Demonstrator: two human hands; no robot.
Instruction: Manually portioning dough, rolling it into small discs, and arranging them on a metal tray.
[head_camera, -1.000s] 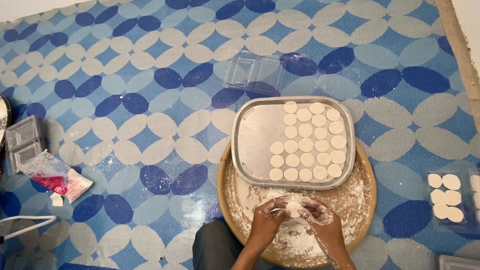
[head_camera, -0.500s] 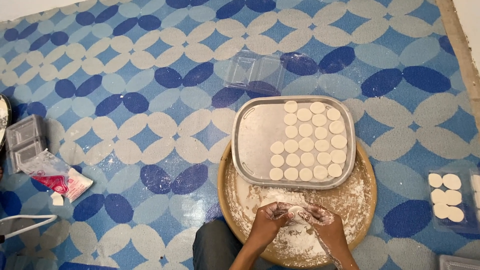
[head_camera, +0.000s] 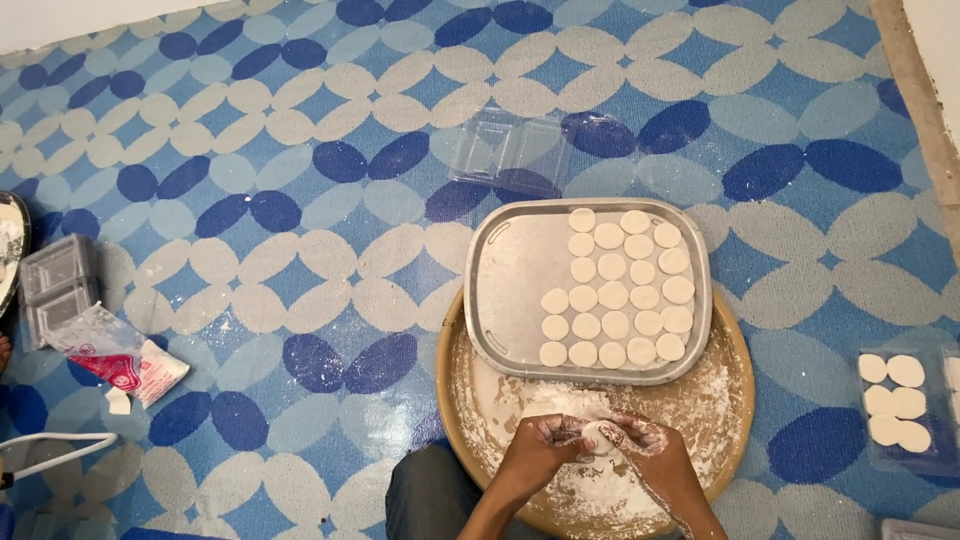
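my left hand (head_camera: 540, 452) + right hand (head_camera: 650, 455): fingers curled shut round a dough ball (head_camera: 598, 437) | ball over floured round tray (head_camera: 720, 400) | metal tray (head_camera: 500, 290) of dough discs (head_camera: 615, 290) just beyond

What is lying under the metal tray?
The metal tray rests on the round floured wooden board, overhanging its far edge above the patterned floor mat. What lies directly beneath it is hidden.

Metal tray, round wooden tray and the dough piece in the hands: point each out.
metal tray (head_camera: 515, 285), head view, bare left floor.
round wooden tray (head_camera: 735, 385), head view, right rim.
dough piece (head_camera: 598, 436), head view, its top.
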